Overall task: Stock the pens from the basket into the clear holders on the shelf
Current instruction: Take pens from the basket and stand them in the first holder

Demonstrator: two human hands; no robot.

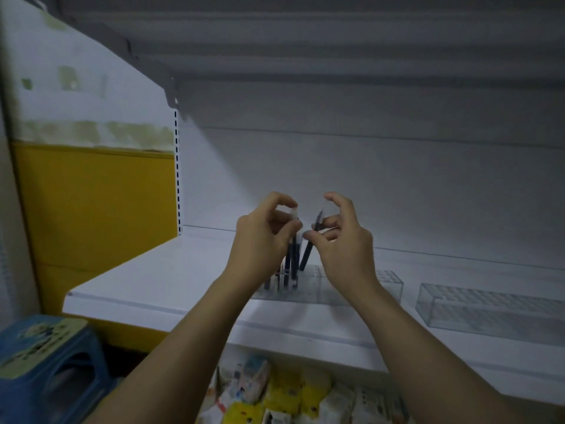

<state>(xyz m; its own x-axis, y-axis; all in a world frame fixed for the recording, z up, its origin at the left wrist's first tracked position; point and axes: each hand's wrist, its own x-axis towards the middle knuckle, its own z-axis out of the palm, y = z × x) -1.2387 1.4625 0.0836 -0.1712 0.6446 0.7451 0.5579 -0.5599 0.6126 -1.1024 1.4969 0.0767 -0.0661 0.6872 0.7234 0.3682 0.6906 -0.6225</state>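
Note:
A clear gridded holder (388, 281) sits on the white shelf (159, 280), with several dark blue pens (287, 270) standing in its left end. My left hand (263, 240) pinches the top of one upright pen with a pale cap, just above that group. My right hand (342, 240) pinches another dark pen (307, 254) that leans left, its lower end down at the holder's slots. A second clear holder (489, 307) lies further right on the shelf with nothing standing in it. No basket is in view.
A blue plastic stool (46, 362) stands at the lower left. Below the shelf lie several yellow and white packaged goods (287, 393). A yellow panel (97, 224) rises to the left, and another shelf hangs overhead.

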